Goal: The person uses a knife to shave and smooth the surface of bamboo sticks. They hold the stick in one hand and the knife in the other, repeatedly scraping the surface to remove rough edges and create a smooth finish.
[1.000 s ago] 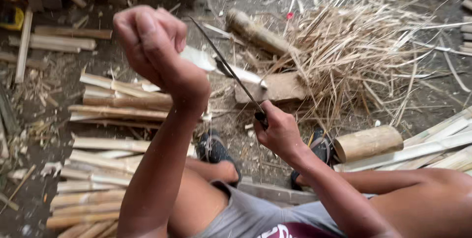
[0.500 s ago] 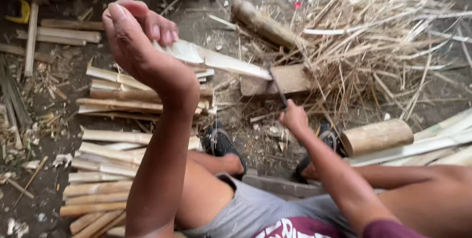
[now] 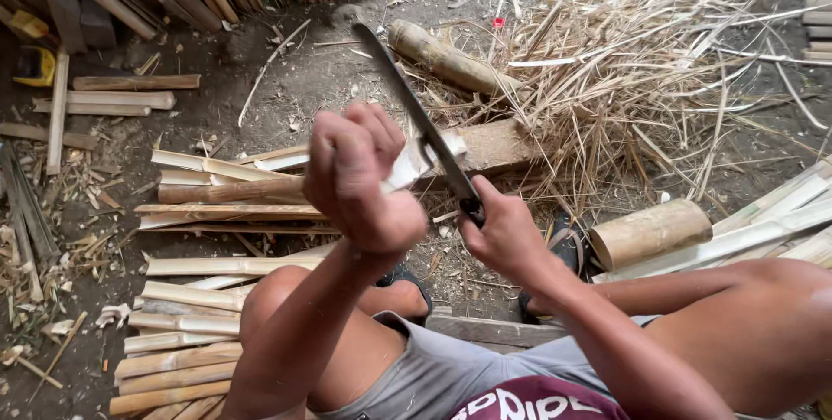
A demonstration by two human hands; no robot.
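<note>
bamboo strip (image 3: 407, 167) clenched in my left hand (image 3: 360, 182); right hand (image 3: 507, 234) fisted round the knife (image 3: 416, 117), blade laid against strip.

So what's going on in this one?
A person sits low on the ground working bamboo. The left hand grips a pale split bamboo strip, while the right hand holds a long dark knife by its handle, blade laid against the strip. Cut slats lie to the left, a heap of shavings and a short bamboo section to the right.
</note>
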